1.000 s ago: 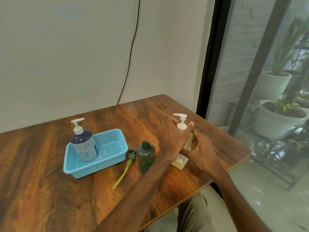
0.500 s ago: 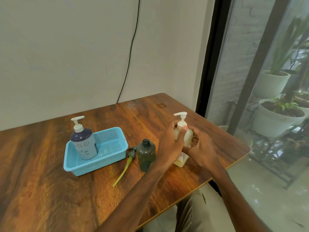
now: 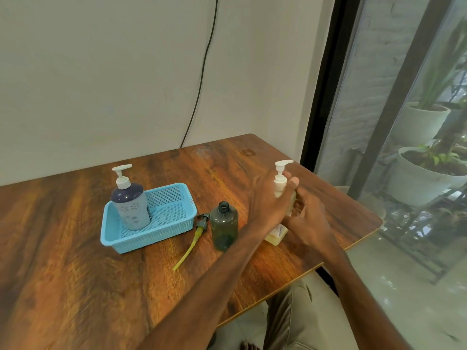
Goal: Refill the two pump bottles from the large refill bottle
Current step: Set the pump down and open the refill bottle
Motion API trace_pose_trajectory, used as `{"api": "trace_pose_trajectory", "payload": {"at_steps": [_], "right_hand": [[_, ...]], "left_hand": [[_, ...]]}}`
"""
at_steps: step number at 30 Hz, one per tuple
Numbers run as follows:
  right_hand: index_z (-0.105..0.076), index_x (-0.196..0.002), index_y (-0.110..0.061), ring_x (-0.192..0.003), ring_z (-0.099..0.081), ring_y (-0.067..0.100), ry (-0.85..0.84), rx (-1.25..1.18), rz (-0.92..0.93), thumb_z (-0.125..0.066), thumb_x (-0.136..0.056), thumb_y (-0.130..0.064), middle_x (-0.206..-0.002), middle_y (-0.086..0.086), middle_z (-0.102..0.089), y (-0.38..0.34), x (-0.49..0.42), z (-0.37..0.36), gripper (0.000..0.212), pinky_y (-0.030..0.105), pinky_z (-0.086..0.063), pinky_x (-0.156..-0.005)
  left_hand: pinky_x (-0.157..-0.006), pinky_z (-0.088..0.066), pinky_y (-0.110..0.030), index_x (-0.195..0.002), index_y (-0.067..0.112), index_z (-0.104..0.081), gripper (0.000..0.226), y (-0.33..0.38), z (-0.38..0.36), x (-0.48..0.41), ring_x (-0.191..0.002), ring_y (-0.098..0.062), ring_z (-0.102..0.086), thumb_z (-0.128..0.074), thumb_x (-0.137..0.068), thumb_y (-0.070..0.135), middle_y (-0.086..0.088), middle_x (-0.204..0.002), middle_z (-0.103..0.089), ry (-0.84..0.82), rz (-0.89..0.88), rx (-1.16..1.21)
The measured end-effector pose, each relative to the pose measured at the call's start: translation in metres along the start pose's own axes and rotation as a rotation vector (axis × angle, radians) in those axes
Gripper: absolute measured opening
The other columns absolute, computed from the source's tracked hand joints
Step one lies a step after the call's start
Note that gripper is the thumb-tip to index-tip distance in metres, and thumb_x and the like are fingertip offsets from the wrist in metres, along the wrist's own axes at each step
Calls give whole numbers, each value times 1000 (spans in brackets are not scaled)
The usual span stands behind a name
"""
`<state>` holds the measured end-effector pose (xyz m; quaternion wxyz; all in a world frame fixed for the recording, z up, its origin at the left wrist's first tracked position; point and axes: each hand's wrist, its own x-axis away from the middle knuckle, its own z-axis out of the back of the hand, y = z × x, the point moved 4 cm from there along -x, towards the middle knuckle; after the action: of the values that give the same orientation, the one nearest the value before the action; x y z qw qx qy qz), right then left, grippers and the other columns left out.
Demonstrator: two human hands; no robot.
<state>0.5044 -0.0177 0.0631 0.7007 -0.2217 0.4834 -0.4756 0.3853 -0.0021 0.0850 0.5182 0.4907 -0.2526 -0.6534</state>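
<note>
A: We have both hands on the pale, clear plastic pump bottle with the white pump head (image 3: 280, 188), which stands upright near the right edge of the brown wooden desk (image 3: 75, 286). Our left hand (image 3: 267, 200) wraps the neck, fingers curled about the white collar; our right hand (image 3: 307, 221) sits against the body lower down, fingers loosely bent. Whether that right grip is truly closed on the bottle, we cannot tell.

B: So we judge we are about to unscrew this pump?

A: That is our reading. The pump sits on the neck, so this bottle is not yet open.

B: And the other one?

A: The small dark green translucent bottle (image 3: 224, 229) stands just to the left, its mouth uncovered. Its grey pump with the yellow-green dip tube (image 3: 194, 238) lies flat on the desk beside it, close to the light blue perforated plastic basket (image 3: 174, 231).

B: The refill?

A: The large bottle with the dark blue top, grey flowered body and white pump (image 3: 130, 203) stands untouched in the basket's left end, pump on. We judge no pouring has begun; both fills remain.
</note>
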Motion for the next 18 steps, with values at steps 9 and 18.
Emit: {"api": "trace_pose_trajectory", "payload": {"at_steps": [9, 18], "right_hand": [[-57, -126, -35, -104, -64, -2, 2, -11, -50, -90, -68, -33, -113, -20, -67, 6, 0, -2, 68, 19, -53, -83], [-61, -126, -22, -101, -65, -2, 1, -9, -49, -89, -67, -26, -112, -16, -69, 7, 0, -2, 65, 19, -55, -82]], "left_hand": [[-90, -58, -30, -117, 25, -57, 52, -8, 22, 7, -103, -3, -62, -86, -80, 47, 14, -111, -62, 85, 94, 158], [-101, -46, -40, -126, 25, -65, 30, -1, 18, 12, -107, 1, -48, -62, -101, 41, 11, -112, -62, -18, -43, -29]]}}
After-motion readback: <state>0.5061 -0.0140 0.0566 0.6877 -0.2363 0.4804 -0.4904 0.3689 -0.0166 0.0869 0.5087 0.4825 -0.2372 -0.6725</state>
